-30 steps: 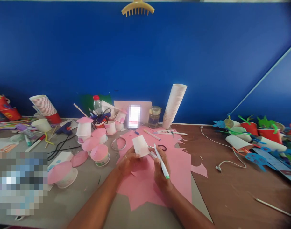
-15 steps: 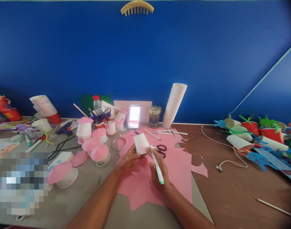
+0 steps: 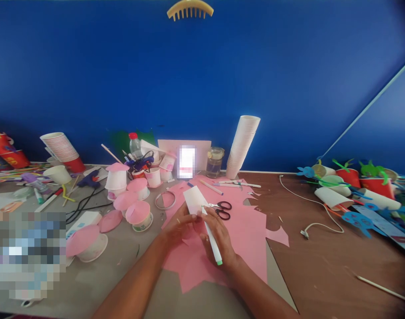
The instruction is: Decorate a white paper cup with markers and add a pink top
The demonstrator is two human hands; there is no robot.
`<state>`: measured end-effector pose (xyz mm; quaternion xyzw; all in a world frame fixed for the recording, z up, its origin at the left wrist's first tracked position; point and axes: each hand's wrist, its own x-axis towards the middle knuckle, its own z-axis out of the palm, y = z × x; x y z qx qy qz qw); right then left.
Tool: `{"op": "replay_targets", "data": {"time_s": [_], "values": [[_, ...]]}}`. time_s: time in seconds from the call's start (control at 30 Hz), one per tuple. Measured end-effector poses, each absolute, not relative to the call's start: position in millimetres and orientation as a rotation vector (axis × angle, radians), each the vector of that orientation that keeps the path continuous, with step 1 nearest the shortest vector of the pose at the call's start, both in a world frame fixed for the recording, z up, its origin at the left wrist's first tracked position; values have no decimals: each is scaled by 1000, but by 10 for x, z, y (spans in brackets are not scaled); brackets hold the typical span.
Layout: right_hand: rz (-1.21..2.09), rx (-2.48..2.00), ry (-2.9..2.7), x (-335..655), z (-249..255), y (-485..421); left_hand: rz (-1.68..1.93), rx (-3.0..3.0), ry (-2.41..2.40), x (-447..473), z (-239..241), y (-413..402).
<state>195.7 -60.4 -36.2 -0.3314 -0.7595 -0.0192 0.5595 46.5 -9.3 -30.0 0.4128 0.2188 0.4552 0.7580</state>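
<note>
My left hand point(image 3: 180, 224) grips a small white paper piece point(image 3: 195, 199) by its lower edge, holding it tilted above the pink paper sheet point(image 3: 245, 239). My right hand point(image 3: 219, 237) is closed around a white marker with a green end point(image 3: 212, 237), its tip resting against the white piece's right edge. Black-handled scissors point(image 3: 221, 209) lie on the pink sheet just right of both hands.
Pink-topped paper cups point(image 3: 139, 215) cluster at the left, with a glue gun point(image 3: 88, 179) and cables. A tall stack of white cups point(image 3: 241, 146), a glass jar point(image 3: 214, 162) and a bottle point(image 3: 134, 145) stand at the back. A white cable point(image 3: 317, 206) and decorated cups point(image 3: 352, 186) lie at the right.
The marker has swung from upright to pointing its tip at the white piece, and my right hand moved left toward it. The scissors, earlier partly hidden by the hand, now show fully.
</note>
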Motion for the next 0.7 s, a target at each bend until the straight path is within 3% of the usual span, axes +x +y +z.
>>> {"op": "replay_targets", "data": {"time_s": [0.7], "values": [[-142, -785, -1681, 1915, -387, -648, 965, 859, 382, 416, -322, -67]]}}
